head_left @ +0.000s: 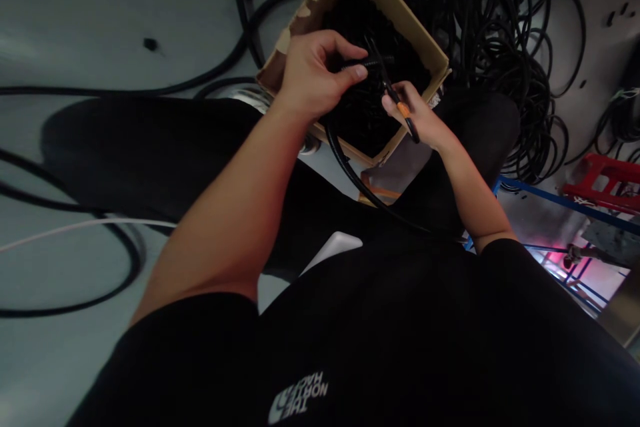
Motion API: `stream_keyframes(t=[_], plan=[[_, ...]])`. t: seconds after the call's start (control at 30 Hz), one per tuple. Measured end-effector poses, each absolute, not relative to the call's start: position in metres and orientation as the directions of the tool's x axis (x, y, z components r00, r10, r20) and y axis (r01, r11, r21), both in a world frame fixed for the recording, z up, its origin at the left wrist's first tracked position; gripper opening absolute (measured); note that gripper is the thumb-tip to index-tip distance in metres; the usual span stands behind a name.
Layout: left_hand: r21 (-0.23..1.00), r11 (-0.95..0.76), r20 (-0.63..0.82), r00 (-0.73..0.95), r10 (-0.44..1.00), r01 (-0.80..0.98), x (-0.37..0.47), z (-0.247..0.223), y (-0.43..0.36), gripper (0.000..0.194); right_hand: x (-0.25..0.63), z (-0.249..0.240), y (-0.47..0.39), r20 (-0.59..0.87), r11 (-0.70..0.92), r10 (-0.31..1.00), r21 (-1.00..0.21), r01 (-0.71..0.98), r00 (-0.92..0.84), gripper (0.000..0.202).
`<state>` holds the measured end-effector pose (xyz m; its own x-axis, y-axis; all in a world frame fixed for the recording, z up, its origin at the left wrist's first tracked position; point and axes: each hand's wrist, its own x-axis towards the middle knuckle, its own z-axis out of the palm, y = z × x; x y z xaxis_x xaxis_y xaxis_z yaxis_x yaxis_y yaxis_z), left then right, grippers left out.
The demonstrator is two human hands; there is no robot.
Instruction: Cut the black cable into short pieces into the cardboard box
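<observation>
Over a cardboard box (411, 25), my left hand (320, 70) pinches a black corrugated tube (373, 62) between thumb and fingers. The tube's short end points right, past my fingertips. My right hand (413, 113) is closed around a hand cutter (403, 109) with orange and black handles. Its dark jaws cross the tube just right of my left fingertips; whether they are closed on it I cannot tell. Many small dark pieces (363, 123) fill the box beneath both hands. A black hose (345, 163) runs from below my left hand toward my lap and right side.
A large tangle of black hose (520, 60) lies on the floor at right. More hose (200, 73) curves across the left floor, with small black bits (151, 44) scattered about. A red plastic stool (605, 180) and a blue metal frame (545, 195) stand at right.
</observation>
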<state>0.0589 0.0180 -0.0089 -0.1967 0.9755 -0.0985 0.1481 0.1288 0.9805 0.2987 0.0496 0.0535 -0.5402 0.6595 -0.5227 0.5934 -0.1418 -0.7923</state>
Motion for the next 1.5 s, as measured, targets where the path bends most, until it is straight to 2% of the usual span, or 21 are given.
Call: stream_keyframes(t=[0.17, 0.43, 0.6, 0.87, 1.0, 1.27, 1.37, 1.5], plan=[[0.981, 0.123, -0.094, -0.191, 0.977, 0.15, 0.059, -0.007, 0.018, 0.06, 0.3, 0.053, 0.048, -0.511, -0.147, 0.699, -0.787, 0.599, -0.5, 0.072], [0.984, 0.086, -0.063, -0.152, 0.986, 0.154, 0.06, -0.013, 0.017, 0.066, 0.297, 0.053, 0.045, -0.496, -0.151, 0.735, -0.784, 0.602, -0.463, 0.071], [0.96, 0.057, -0.032, -0.092, 0.995, 0.275, 0.063, -0.01, 0.014, 0.067, 0.302, 0.043, 0.044, -0.468, -0.143, 0.756, -0.8, 0.582, -0.458, 0.074], [0.932, 0.081, -0.033, -0.138, 0.99, 0.354, 0.062, -0.005, 0.015, 0.035, 0.312, 0.036, 0.053, -0.426, -0.026, 0.793, -0.739, 0.673, -0.437, 0.084], [0.931, 0.085, -0.049, -0.11, 0.993, 0.356, 0.056, -0.009, 0.012, 0.038, 0.316, 0.04, 0.053, -0.445, -0.051, 0.775, -0.752, 0.658, -0.449, 0.083], [0.974, 0.14, -0.137, -0.025, 0.99, 0.178, 0.05, -0.014, -0.002, 0.078, 0.335, 0.034, 0.056, -0.467, -0.046, 0.697, -0.786, 0.616, -0.544, 0.076], [0.983, 0.144, -0.146, 0.008, 0.989, 0.117, 0.049, -0.01, -0.004, 0.074, 0.338, 0.033, 0.057, -0.477, -0.047, 0.681, -0.786, 0.617, -0.556, 0.074], [0.982, 0.187, -0.188, 0.038, 0.981, 0.033, 0.051, -0.002, -0.007, 0.053, 0.336, 0.036, 0.056, -0.496, -0.062, 0.645, -0.792, 0.607, -0.581, 0.076]])
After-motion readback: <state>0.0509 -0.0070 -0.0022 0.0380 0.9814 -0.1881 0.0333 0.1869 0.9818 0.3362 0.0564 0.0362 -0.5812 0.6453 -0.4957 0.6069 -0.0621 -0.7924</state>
